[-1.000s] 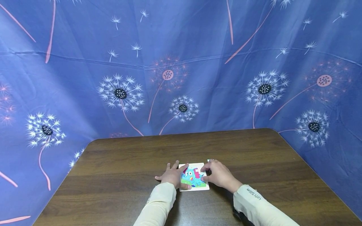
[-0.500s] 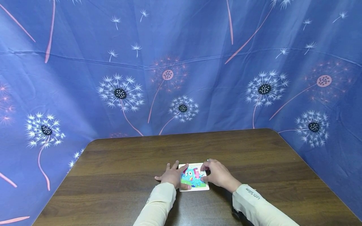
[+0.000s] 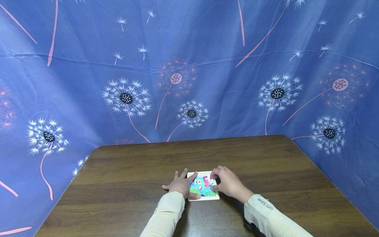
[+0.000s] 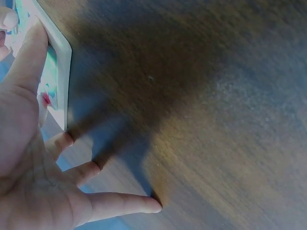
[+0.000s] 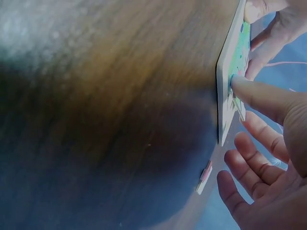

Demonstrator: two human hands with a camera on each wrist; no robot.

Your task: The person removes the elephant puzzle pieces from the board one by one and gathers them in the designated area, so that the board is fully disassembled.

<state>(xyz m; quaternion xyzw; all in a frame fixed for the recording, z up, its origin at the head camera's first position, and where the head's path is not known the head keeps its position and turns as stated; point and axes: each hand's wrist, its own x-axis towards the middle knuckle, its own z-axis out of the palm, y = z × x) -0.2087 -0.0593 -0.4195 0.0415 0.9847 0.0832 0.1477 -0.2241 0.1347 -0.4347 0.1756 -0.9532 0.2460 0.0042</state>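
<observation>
A small jigsaw puzzle board (image 3: 203,198) with a pale border and a blue cartoon animal lies flat on the table. My left hand (image 3: 179,184) spreads its fingers at the board's left side, index finger and thumb resting on it and the other fingers reaching onto the wood. At the right side, my right hand (image 3: 231,183) pinches a thin puzzle piece (image 5: 237,108) between thumb and index finger. That piece stands tilted over the board in the right wrist view, its picture hard to make out. The other right fingers are loosely bent.
One loose puzzle piece (image 5: 205,177) lies on the table beyond the board, near the right fingers; the hand hides it in the head view. The brown wooden table (image 3: 133,171) ends at a blue dandelion-print cloth (image 3: 225,98) behind and at both sides.
Both hands stay almost in place. The red patch beside the right fingers has turned paler and pinker, and the right hand's knuckles have risen very slightly.
</observation>
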